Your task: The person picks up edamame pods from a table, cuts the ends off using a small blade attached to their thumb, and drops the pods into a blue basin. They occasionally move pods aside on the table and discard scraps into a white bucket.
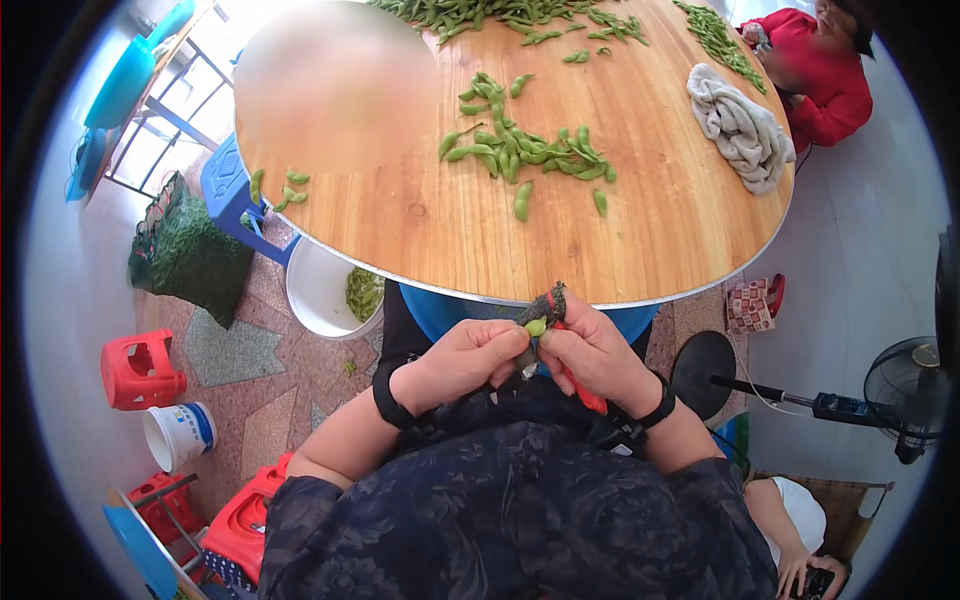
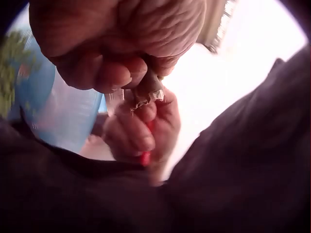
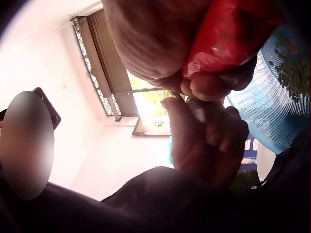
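Observation:
Just off the table's near edge, both hands meet at a green soybean pod. My left hand pinches the pod with its thumb and fingers. A greyish sleeve with a ragged pale edge shows at its fingers. My right hand, its thumb at the pod's other side, also grips a shiny red handle-like piece, whose lower end sticks out below the palm. In the right wrist view, the fingers curl round this red piece. A dark, rough cover with a red band lies by the right index finger.
Loose pods lie on the round wooden table, with a bigger heap farther back and a grey cloth at right. A blue mesh basket sits below the table edge, beside a white bucket. A fan stands right.

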Demonstrator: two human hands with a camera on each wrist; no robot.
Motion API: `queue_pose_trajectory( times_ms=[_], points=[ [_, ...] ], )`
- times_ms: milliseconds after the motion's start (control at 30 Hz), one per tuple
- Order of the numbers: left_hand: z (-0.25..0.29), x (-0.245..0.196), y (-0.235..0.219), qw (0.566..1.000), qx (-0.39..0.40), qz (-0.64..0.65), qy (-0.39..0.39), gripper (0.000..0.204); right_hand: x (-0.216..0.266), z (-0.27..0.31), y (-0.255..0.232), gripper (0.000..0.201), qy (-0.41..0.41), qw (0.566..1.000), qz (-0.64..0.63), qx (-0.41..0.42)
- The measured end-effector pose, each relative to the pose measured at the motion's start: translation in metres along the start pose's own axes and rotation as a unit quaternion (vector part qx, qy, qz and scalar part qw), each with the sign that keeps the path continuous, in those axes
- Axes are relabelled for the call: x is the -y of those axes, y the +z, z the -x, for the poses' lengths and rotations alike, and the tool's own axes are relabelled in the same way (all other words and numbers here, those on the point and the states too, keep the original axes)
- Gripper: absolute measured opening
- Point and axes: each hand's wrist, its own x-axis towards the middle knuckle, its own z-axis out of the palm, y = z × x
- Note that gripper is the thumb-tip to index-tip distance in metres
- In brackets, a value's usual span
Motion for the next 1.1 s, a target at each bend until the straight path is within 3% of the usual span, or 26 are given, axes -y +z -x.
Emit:
queue_pose_trajectory(
  times_ms=[33,67,100,167,233,267,333,367,433,467,533,633,700,733,800,833,900,1100],
  points=[
    [0.000,-0.003,0.002,1.000,0.000,0.000,0.000,0.028,-0.001,0.000,0.000,0.006,0.000,1.000,0.000,0.000],
    [0.000,-0.006,0.006,0.967,-0.069,-0.221,0.109,0.026,-0.002,-0.001,0.000,0.005,-0.003,1.000,0.014,-0.014],
    [0.002,-0.011,0.009,0.869,-0.135,-0.426,0.211,0.025,-0.003,-0.001,0.000,0.005,-0.006,0.999,0.028,-0.027],
    [0.003,-0.016,0.008,0.883,-0.148,-0.407,0.182,0.026,-0.006,0.001,0.003,0.005,-0.040,0.995,0.085,-0.036],
    [0.002,-0.014,0.003,0.825,-0.102,-0.485,0.270,0.024,-0.008,0.000,0.004,0.005,-0.073,0.986,0.142,-0.047],
    [0.002,-0.013,0.003,0.825,-0.102,-0.486,0.269,0.024,-0.009,0.000,0.005,0.004,-0.087,0.983,0.154,-0.052],
    [0.003,-0.012,0.004,0.880,-0.101,-0.410,0.218,0.026,-0.011,-0.001,0.005,0.003,-0.101,0.979,0.165,-0.058],
    [0.003,-0.013,0.004,0.880,-0.101,-0.411,0.218,0.026,-0.011,-0.002,0.004,0.003,-0.093,0.981,0.163,-0.052],
    [0.004,-0.014,0.002,0.966,-0.061,-0.238,0.076,0.029,-0.006,-0.002,0.003,0.003,-0.085,0.982,0.161,-0.047],
    [0.005,-0.015,0.001,0.966,-0.060,-0.238,0.076,0.029,0.001,0.000,0.002,0.004,-0.044,0.991,0.122,-0.028],
    [0.007,-0.018,0.000,0.996,-0.011,-0.001,-0.086,0.030,0.003,0.002,-0.002,0.005,-0.004,0.997,0.083,-0.011],
    [0.007,-0.012,0.001,0.998,0.021,-0.046,-0.046,0.027,-0.004,0.003,-0.008,0.006,0.022,0.997,0.067,-0.023],
    [0.007,-0.007,0.003,0.994,0.005,-0.102,-0.025,0.027,-0.008,0.005,-0.007,0.010,-0.098,0.956,0.267,-0.070],
    [0.008,-0.006,0.003,0.987,-0.010,-0.158,-0.004,0.028,-0.008,0.008,-0.007,0.010,-0.098,0.956,0.267,-0.070],
    [0.010,-0.010,0.004,0.982,-0.013,-0.186,-0.011,0.029,-0.008,0.016,-0.007,0.015,-0.171,0.843,0.491,-0.136],
    [0.011,-0.012,0.003,0.977,-0.016,-0.214,-0.017,0.030,-0.005,0.019,-0.004,0.015,-0.171,0.843,0.491,-0.135],
    [0.012,-0.012,0.001,0.970,-0.024,-0.243,-0.009,0.032,0.002,0.025,0.000,0.018,-0.257,0.768,0.558,-0.182],
    [0.018,-0.021,0.010,0.973,-0.010,-0.228,-0.014,0.031,-0.013,0.012,0.005,0.016,-0.316,0.786,0.522,-0.100]
  ],
)
